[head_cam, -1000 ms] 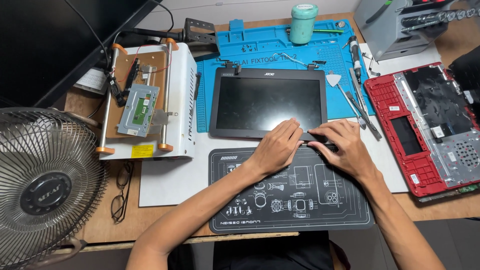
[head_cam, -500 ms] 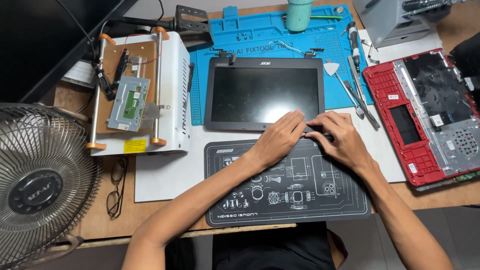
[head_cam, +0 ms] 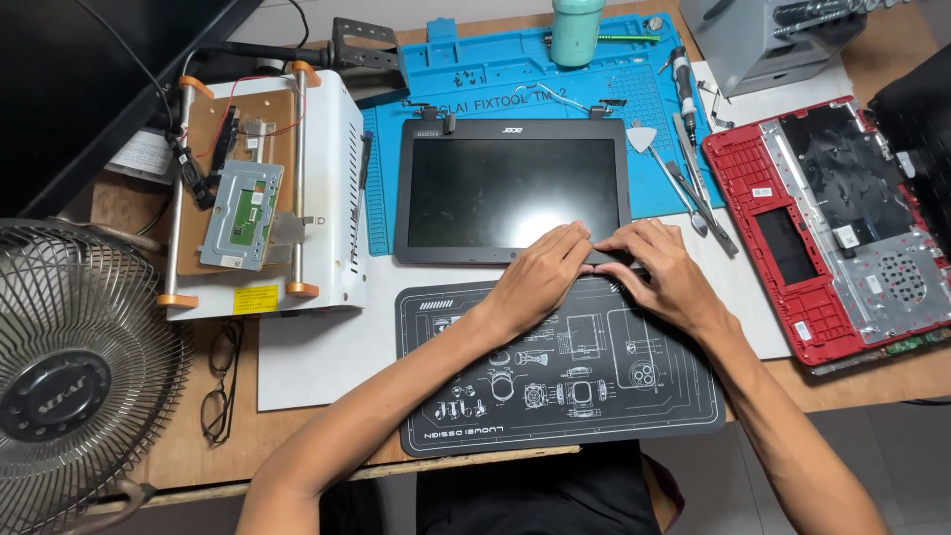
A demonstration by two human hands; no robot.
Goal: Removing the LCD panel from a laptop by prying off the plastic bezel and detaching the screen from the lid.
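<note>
A dark laptop screen panel [head_cam: 510, 188] lies flat, partly on a blue silicone work mat [head_cam: 515, 79]. My left hand [head_cam: 540, 277] and my right hand [head_cam: 659, 272] meet at the panel's near edge, towards its right corner. The fingertips of both hands press on the black bezel there. The wrists rest on a black mat with white drawings [head_cam: 555, 367]. Whether a tool sits under the fingers cannot be made out.
A red laptop bottom case [head_cam: 822, 228] lies at the right. Tweezers and pry tools [head_cam: 684, 178] sit right of the panel. A white machine with a circuit board [head_cam: 258, 198] stands left, a fan [head_cam: 69, 386] and glasses [head_cam: 218, 381] nearer. A teal bottle [head_cam: 577, 30] stands behind.
The view has shifted slightly. Both hands stay at the panel's near right edge, the fingertips now drawn closer together on the bezel.
</note>
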